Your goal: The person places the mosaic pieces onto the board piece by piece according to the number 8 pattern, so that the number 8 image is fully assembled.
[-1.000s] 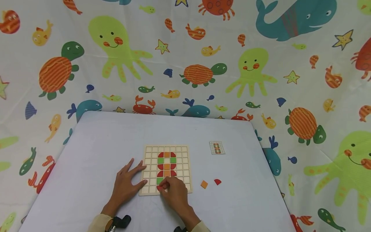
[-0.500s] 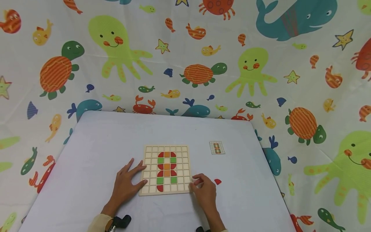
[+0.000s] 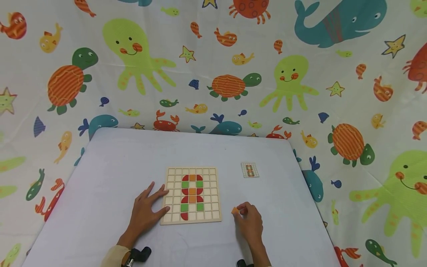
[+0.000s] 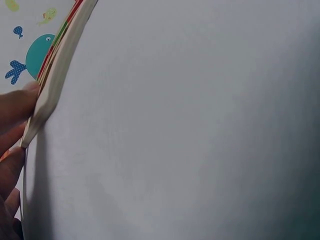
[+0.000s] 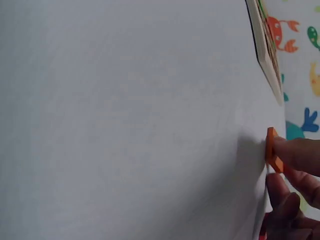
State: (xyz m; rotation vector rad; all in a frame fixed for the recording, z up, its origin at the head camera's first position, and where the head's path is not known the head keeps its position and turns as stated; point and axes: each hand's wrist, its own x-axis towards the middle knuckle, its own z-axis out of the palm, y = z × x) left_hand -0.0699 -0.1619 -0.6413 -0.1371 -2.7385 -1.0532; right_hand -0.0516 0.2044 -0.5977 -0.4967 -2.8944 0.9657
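A wooden grid board [image 3: 210, 215] lies on the table, with red, green and orange tiles set in its middle columns. My left hand [image 3: 143, 213] rests at the board's left edge, fingers spread, the thumb and a fingertip touching it. In the left wrist view those fingers [image 4: 15, 107] meet the board's rim [image 4: 55, 85]. To the right of the board, my right hand [image 3: 249, 221] pinches an orange square tile [image 3: 235, 210] between thumb and fingers. The right wrist view shows this tile [image 5: 272, 150] tilted on edge. A bit of a red piece [image 5: 263, 227] shows below the fingers there.
A small pattern card [image 3: 250, 170] with a printed grid lies beyond the board to the right. White cloth covers the table [image 3: 133, 155]. Behind it hangs a curtain [image 3: 213, 55] printed with sea animals.
My right hand left a red quarter-round tile in the board's bottom row. It moved right and took hold of the orange tile. The left hand has stayed put.
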